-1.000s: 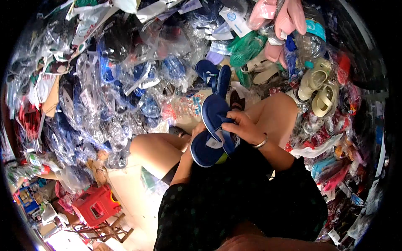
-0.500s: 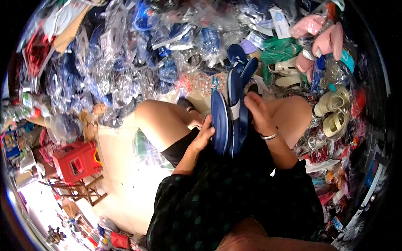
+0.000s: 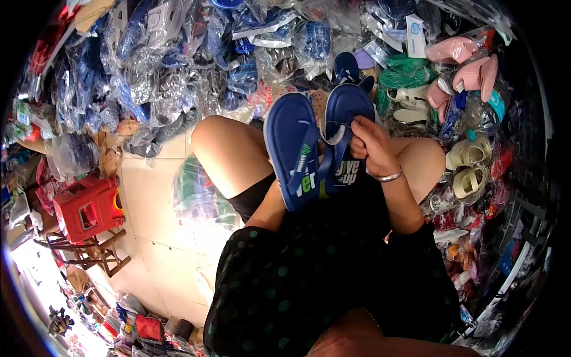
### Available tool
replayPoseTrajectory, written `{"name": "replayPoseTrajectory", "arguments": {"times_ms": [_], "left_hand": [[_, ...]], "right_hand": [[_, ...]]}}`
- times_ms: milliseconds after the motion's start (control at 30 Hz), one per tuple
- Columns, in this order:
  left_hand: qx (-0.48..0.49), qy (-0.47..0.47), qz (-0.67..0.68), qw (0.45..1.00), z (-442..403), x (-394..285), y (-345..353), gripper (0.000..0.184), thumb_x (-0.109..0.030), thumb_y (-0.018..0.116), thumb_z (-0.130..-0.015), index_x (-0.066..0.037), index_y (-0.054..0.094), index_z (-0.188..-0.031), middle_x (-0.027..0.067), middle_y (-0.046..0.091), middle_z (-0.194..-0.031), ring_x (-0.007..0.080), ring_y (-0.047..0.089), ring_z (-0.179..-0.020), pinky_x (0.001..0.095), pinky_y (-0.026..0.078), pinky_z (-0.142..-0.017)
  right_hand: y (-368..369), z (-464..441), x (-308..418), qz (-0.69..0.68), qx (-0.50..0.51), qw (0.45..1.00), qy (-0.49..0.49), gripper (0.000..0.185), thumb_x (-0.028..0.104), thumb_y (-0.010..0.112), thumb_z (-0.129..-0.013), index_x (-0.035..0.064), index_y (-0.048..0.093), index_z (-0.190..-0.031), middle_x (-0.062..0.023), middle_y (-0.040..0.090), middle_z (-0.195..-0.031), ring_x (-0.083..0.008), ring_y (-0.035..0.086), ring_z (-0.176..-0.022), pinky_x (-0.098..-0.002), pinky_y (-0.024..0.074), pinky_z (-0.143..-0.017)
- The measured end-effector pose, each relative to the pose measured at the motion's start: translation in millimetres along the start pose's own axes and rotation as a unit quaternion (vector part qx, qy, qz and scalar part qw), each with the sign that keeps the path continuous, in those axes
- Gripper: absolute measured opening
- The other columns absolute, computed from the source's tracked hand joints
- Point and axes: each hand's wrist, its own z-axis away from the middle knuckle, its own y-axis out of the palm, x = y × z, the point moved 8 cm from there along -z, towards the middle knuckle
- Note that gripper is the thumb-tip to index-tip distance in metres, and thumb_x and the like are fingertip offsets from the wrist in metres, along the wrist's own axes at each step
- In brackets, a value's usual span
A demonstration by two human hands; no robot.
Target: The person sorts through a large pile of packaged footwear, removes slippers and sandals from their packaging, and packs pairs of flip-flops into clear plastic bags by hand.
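A pair of blue flip-flops, one on the left (image 3: 289,128) and one on the right (image 3: 350,107), faces up over my lap, with printed lettering on the footbeds. A pale band links them near the straps. My right hand (image 3: 372,144), with a bracelet at the wrist, is closed at the right flip-flop's strap, its thumb and fingers pinched by the band. Behind the left flip-flop is my left hand (image 3: 275,205); its fingers are hidden. Beyond the pair lie other dark blue flip-flops (image 3: 346,67).
Plastic-wrapped footwear (image 3: 178,71) is heaped ahead and to the left. Pink slippers (image 3: 476,74), cream clogs (image 3: 470,181) and a clear bottle (image 3: 483,116) lie at the right. A red stool (image 3: 89,208) stands at the left on the tiled floor (image 3: 160,208).
The flip-flops have turned from edge-on to face up, side by side. My right hand has closed near the strap; my left hand has gone behind the left flip-flop. The view has shifted.
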Motion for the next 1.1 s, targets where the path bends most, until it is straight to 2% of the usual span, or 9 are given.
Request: {"name": "replayPoseTrajectory", "arguments": {"times_ms": [200,367,533,633,700,833,933,1033,1100], "left_hand": [[0.019,0.016,-0.017,1.0,23,0,9,0.059,-0.046,0.046,-0.086,-0.001,0.04,-0.124,0.0139,0.05,-0.115,0.0274,0.055,-0.098,0.0395,0.044,-0.087],[0.046,0.025,0.028,0.998,19,5,27,0.06,-0.046,0.046,-0.087,-0.001,0.04,-0.125,0.0145,0.051,-0.115,0.0275,0.055,-0.099,0.0391,0.044,-0.088],[0.064,0.027,0.056,0.996,22,4,37,0.06,-0.046,0.045,-0.087,0.0,0.039,-0.126,0.0152,0.052,-0.115,0.0275,0.055,-0.1,0.0386,0.043,-0.089],[0.072,0.021,0.07,0.995,23,5,41,0.061,-0.047,0.045,-0.087,0.0,0.039,-0.126,0.0156,0.052,-0.115,0.0276,0.055,-0.101,0.0383,0.043,-0.09],[0.073,0.017,0.082,0.994,27,2,40,0.061,-0.047,0.045,-0.088,0.0,0.039,-0.126,0.0159,0.052,-0.115,0.0276,0.055,-0.101,0.0381,0.043,-0.09],[0.057,0.023,0.112,0.992,31,-2,34,0.061,-0.047,0.045,-0.088,0.0,0.039,-0.127,0.0165,0.053,-0.115,0.0276,0.055,-0.102,0.0377,0.043,-0.091],[0.048,0.042,0.104,0.993,43,-1,27,0.062,-0.047,0.044,-0.088,-0.001,0.036,-0.129,0.0165,0.052,-0.117,0.0267,0.054,-0.104,0.0374,0.041,-0.093],[0.19,0.201,-0.054,0.96,82,-32,58,0.074,-0.038,0.059,-0.083,-0.006,0.022,-0.138,0.0132,0.044,-0.128,0.0213,0.045,-0.116,0.0333,0.036,-0.098],[0.118,0.184,-0.115,0.969,81,-34,47,0.078,-0.026,0.067,-0.078,-0.004,0.022,-0.137,0.0114,0.042,-0.129,0.0186,0.043,-0.116,0.0316,0.037,-0.096]], "right_hand": [[9,3,-31,-0.086,-0.013,0.99,0.109,0.014,0.023,0.048,-0.091,0.0121,0.044,-0.084,0.0048,0.032,-0.057,-0.0052,0.028,-0.046,-0.0211,0.0225,-0.041],[-1,26,-26,0.251,-0.052,0.965,-0.053,0.027,0.019,0.053,-0.089,0.0012,0.047,-0.108,0.0008,0.047,-0.068,-0.0082,0.043,-0.056,-0.0238,0.0361,-0.05],[-19,76,7,0.555,-0.2,0.73,-0.347,0.046,0.011,0.064,-0.08,0.0004,0.044,-0.12,-0.0113,0.051,-0.11,-0.0204,0.052,-0.095,-0.0332,0.0441,-0.08],[-32,75,-4,0.522,-0.257,0.723,-0.373,0.053,0.011,0.059,-0.082,0.0004,0.035,-0.128,-0.0132,0.042,-0.121,-0.0221,0.045,-0.105,-0.0339,0.039,-0.088],[-109,52,-70,0.168,-0.251,0.929,-0.214,0.06,0.018,0.055,-0.085,0.0034,0.025,-0.134,-0.0115,0.046,-0.116,-0.0246,0.048,-0.102,-0.033,0.0397,-0.089],[-71,51,-55,0.119,-0.153,0.973,-0.125,0.055,0.025,0.052,-0.087,0.0047,0.029,-0.131,-0.0107,0.05,-0.11,-0.0253,0.051,-0.098,-0.0323,0.0421,-0.087],[-30,36,-38,0.0,0.088,0.985,-0.146,0.041,0.029,0.051,-0.087,0.006,0.04,-0.119,-0.0114,0.053,-0.104,-0.0237,0.054,-0.092,-0.0342,0.047,-0.08],[-70,25,-43,0.005,-0.018,0.996,-0.09,0.046,0.031,0.049,-0.087,0.0042,0.038,-0.124,-0.0127,0.051,-0.113,-0.025,0.051,-0.102,-0.0377,0.0419,-0.089],[-58,29,-36,0.018,-0.019,0.996,-0.086,0.047,0.03,0.049,-0.087,0.004,0.037,-0.124,-0.0128,0.05,-0.113,-0.0252,0.05,-0.103,-0.0378,0.0415,-0.089]]}}
